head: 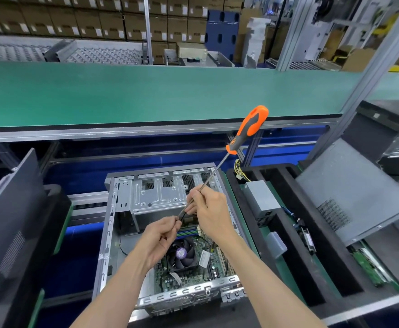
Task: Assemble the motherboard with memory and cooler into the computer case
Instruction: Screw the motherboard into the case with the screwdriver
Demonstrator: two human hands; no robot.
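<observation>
Head view looks down into an open computer case (113,233) lying on its side on the lower workstation level. Inside the case, the motherboard (193,268) sits flat on the case floor, toward the near end. A cooler (182,253) with a black fan and a purple hub label is mounted on the motherboard. Memory slots (189,229) are visible just beyond the cooler, partly hidden by the hands.

Both hands are held above the case interior. The right hand (211,215) grips the metal shaft of a long screwdriver (248,130), with the fingers curled round it at mid-length. The orange and grey handle points up and away to the right, above the far rim of the case. The left hand (161,240) pinches the lower tip end of the shaft between thumb and fingertips. Whether a screw sits at the tip cannot be determined.

A green conveyor surface (146,93) runs across the view beyond the case. A black foam tray (278,185) holding a grey power supply (262,200) stands just beside the case on the right.
</observation>
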